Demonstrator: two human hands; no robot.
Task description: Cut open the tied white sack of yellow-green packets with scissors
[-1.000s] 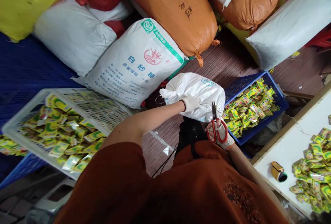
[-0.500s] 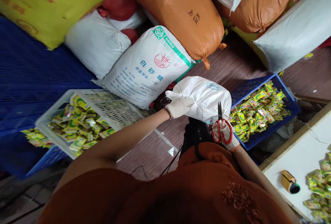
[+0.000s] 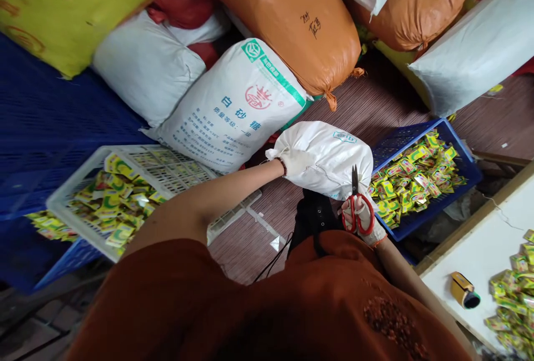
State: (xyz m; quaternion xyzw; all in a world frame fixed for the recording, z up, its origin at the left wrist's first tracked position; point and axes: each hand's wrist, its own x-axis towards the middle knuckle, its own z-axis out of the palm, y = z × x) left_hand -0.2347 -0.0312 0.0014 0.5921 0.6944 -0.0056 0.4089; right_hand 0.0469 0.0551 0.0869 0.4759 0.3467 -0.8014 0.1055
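A small white woven sack (image 3: 329,155) stands on the floor in front of my knees. My left hand (image 3: 294,161), in a white glove, grips the sack's gathered top at its left end. My right hand (image 3: 364,217), also gloved, is closed through the handles of red scissors (image 3: 356,205). The scissors point up, with their blades shut against the sack's right side.
A blue crate (image 3: 434,183) of yellow-green sachets sits right of the sack, a white crate (image 3: 75,216) of the same sachets to the left. Large sacks (image 3: 237,105) are piled behind. A white table (image 3: 484,261) at right holds more sachets and a tape roll (image 3: 464,291).
My left hand slid a little to the right along the sack's top and tightened on it. The scissors hand stayed almost still. The view shifted slightly.
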